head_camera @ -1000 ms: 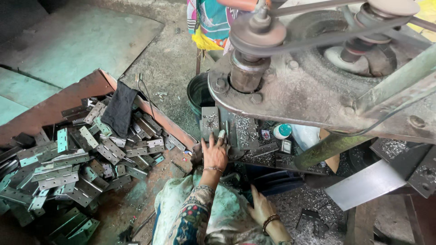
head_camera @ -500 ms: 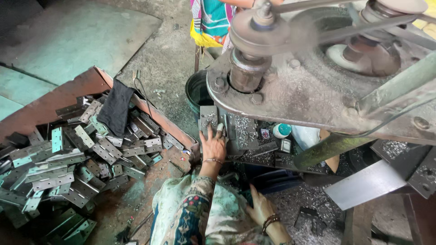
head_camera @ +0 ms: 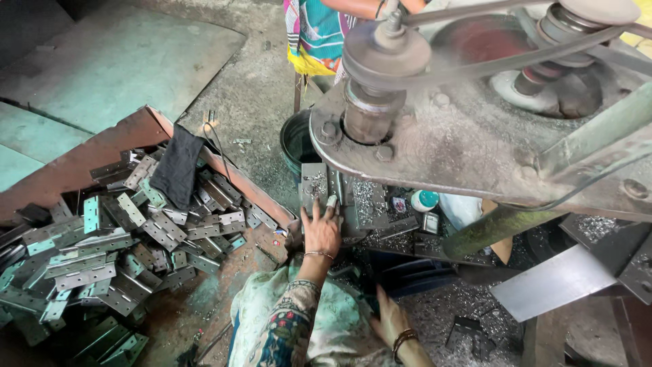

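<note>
My left hand [head_camera: 320, 232] reaches forward onto the machine bed, its fingers pressed on a grey metal hinge plate [head_camera: 313, 185] that lies under the drill spindle [head_camera: 370, 112]. Metal shavings cover the plate and the bed around it. My right hand [head_camera: 388, 318], with a bangle at the wrist, rests low beside my lap on patterned cloth. Its fingertips are hidden, and I see nothing in it.
A big heap of grey hinge plates [head_camera: 102, 245] fills a rusty tray on the left, with a black cloth [head_camera: 178, 166] on top. A belt-driven pulley and the machine's heavy arm [head_camera: 475, 143] overhang the bed. A dark bucket [head_camera: 297, 139] stands behind. Another person [head_camera: 319, 30] stands beyond.
My left hand stays on the hinge plate, shifting only slightly. My right hand has barely moved. The view has drifted a little.
</note>
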